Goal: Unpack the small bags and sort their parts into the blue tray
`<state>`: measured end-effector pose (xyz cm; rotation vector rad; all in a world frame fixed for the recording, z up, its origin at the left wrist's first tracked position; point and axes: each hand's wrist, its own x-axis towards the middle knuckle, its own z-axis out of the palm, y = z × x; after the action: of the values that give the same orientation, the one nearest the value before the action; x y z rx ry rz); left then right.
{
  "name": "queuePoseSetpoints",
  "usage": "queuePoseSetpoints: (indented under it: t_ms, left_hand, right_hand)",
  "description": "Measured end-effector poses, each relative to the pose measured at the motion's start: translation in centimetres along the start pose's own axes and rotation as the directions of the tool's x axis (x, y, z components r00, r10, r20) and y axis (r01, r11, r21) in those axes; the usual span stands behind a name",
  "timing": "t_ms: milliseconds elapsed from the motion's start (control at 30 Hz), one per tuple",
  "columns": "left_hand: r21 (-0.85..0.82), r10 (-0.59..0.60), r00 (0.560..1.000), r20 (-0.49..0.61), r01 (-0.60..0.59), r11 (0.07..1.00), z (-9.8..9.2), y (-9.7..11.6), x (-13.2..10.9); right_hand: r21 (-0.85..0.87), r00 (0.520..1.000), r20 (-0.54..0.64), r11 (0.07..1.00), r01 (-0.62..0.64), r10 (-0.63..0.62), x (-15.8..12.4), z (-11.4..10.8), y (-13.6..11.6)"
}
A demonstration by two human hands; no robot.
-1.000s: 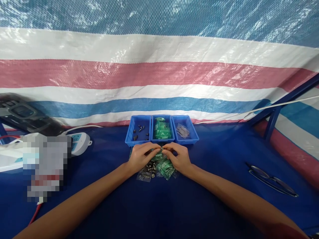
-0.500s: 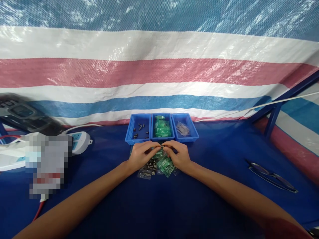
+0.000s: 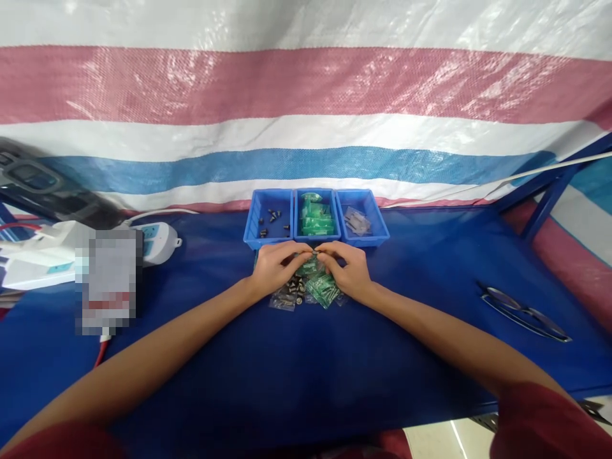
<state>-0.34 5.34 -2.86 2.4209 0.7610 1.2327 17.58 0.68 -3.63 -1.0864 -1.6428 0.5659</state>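
Note:
My left hand [image 3: 277, 266] and my right hand [image 3: 350, 269] meet fingertip to fingertip above a pile on the table. Both are closed in a pinch, with something small and dark between them that I cannot make out. Beneath them lie green-printed plastic bags [image 3: 323, 288] of small parts, loose dark screw-like pieces [image 3: 297, 288] and a clear bag [image 3: 282, 301]. Just beyond my fingers stand three blue bins: the left bin [image 3: 249, 224] holds several dark screws, the middle bin [image 3: 338, 223] green bags, the right bin [image 3: 380, 234] clear packets.
Eyeglasses [image 3: 524, 312] lie on the blue table [image 3: 268, 376] at the right. A white power strip [image 3: 161, 243], a blurred-out box [image 3: 109, 277] and a dark bagged device [image 3: 52, 185] occupy the left side. Behind the bins hangs a striped tarp [image 3: 306, 137]; a blue frame bar [image 3: 549, 197] slants at right.
My view has tipped downward, so the bins, pile and hands sit higher in the picture. My hands keep their pinch over the pile.

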Motion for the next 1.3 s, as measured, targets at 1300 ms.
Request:
queuePoseSetpoints:
  t_ms: [1300]
  left_hand:
    - [0.074,0.024,0.999,0.021,-0.025,0.997,0.55,-0.44,-0.27]
  right_hand:
    - [-0.049,0.995,-0.08,0.997,0.06,-0.064,0.03,0.57,0.86]
